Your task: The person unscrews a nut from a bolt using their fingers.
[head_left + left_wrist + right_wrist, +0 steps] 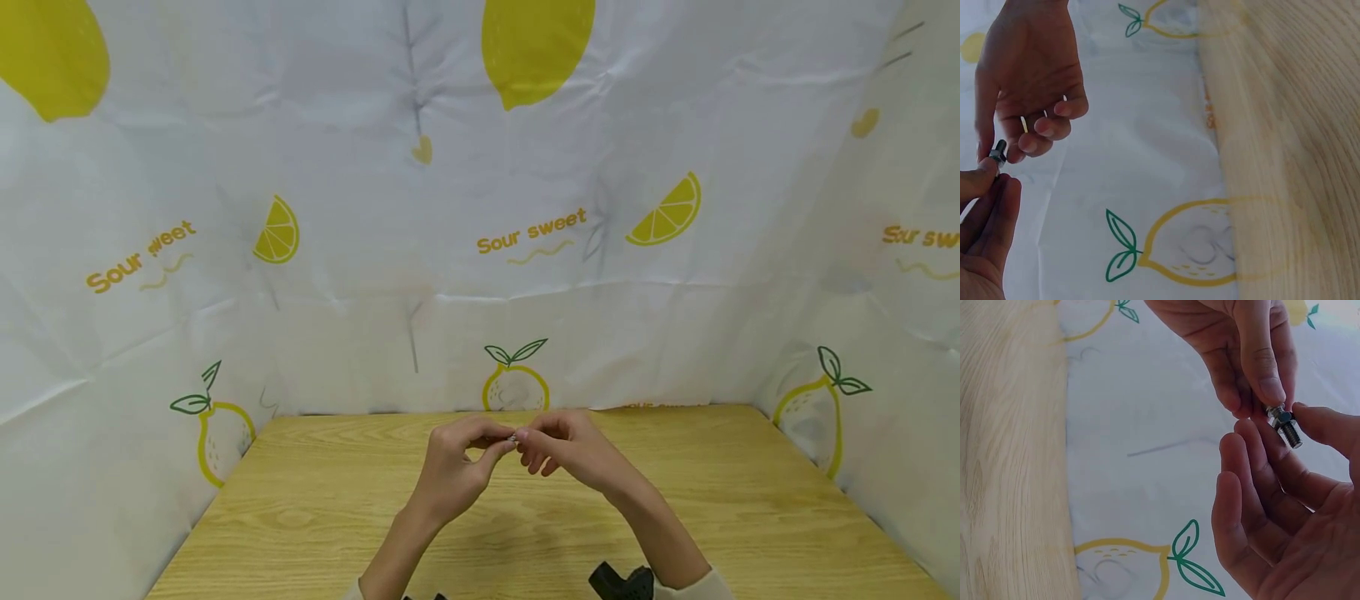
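Observation:
Above the table, my left hand [459, 468] pinches one end of a small metal bolt [1292, 434] between thumb and fingers. A hex nut [1282, 419] sits around the bolt's shank, and the threaded end sticks out past it toward my right palm. My right hand [576, 451] has its thumb and index finger on either side of the nut, pinching it; the other fingers are loosely bent. In the left wrist view the dark bolt end [1001, 146] shows between both hands. The gripped end is hidden behind my left fingertips.
A wood-grain table [315, 517] lies under both hands. White lemon-print sheeting [360, 250] stands behind it and along both sides. Near my right forearm, a black object [622, 582] shows at the lower edge of the head view.

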Motion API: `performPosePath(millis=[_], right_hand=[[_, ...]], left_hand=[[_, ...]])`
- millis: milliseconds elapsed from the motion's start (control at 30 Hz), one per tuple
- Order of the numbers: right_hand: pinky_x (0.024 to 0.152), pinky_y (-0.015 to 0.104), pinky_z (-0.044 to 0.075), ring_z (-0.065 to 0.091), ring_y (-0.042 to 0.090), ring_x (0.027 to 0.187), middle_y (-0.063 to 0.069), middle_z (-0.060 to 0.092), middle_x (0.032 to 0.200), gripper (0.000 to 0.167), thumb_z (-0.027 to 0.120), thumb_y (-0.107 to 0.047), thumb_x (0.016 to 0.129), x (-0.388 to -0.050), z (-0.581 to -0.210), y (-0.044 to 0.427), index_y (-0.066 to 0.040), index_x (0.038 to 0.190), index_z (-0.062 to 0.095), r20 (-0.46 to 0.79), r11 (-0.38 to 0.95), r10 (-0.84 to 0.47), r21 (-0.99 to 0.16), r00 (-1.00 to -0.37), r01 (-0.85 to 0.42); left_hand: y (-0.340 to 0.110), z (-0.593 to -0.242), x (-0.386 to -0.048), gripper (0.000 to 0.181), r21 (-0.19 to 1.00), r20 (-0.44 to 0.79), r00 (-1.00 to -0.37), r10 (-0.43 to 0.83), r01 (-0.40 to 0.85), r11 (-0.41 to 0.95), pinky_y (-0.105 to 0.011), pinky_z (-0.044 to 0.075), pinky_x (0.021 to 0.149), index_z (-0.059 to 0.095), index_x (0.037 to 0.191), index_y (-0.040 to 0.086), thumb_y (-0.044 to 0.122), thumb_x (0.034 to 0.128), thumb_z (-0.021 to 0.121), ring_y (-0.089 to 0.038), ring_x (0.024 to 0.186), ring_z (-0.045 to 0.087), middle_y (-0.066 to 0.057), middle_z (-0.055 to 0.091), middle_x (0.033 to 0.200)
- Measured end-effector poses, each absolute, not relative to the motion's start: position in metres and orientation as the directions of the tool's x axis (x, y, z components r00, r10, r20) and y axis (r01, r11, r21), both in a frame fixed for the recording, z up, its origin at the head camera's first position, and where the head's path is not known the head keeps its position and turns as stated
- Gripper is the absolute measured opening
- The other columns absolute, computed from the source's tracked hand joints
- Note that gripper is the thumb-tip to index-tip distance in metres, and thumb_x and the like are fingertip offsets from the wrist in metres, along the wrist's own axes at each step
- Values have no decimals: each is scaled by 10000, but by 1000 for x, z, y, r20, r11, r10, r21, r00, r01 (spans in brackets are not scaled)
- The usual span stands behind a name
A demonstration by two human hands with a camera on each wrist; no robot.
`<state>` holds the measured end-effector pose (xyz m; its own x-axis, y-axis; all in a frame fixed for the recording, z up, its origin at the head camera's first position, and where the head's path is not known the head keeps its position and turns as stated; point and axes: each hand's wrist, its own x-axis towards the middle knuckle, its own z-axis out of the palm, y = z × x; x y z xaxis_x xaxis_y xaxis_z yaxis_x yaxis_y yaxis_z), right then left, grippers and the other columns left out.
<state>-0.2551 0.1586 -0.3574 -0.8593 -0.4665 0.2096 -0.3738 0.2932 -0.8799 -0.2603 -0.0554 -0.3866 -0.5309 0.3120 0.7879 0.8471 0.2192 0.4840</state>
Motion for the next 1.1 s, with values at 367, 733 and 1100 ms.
performPosePath(millis=[367, 733, 1100], right_hand=[[699, 327, 629, 705, 131, 762, 119, 723, 937, 250, 686, -180, 1002, -254, -359, 158, 33, 1133, 681, 247, 213, -469, -900, -848, -380], [693, 373, 638, 723, 204, 752, 143, 732, 872, 333, 592, -285, 1063, -255, -358, 158, 6, 959, 717, 210, 292, -470, -879, -857, -376], [688, 330, 629, 705, 153, 764, 62, 723, 908, 250, 678, -184, 1008, -254, -358, 159, 35, 1130, 675, 246, 224, -480, -894, -842, -389]], left_hand=[[-56, -387, -260, 65, 497, 779, -545, 309, 838, 225, -204, 628, 725, 787, 978, 110, 75, 927, 768, -81, 807, 748, -12, 791, 925], [-54, -389, -262, 78, 470, 806, -511, 298, 859, 202, -200, 629, 730, 789, 977, 123, 68, 929, 764, -120, 802, 761, -13, 796, 926], [-55, -389, -262, 76, 476, 799, -519, 304, 855, 208, -192, 625, 720, 782, 982, 103, 57, 924, 765, -106, 800, 755, -24, 789, 916]])
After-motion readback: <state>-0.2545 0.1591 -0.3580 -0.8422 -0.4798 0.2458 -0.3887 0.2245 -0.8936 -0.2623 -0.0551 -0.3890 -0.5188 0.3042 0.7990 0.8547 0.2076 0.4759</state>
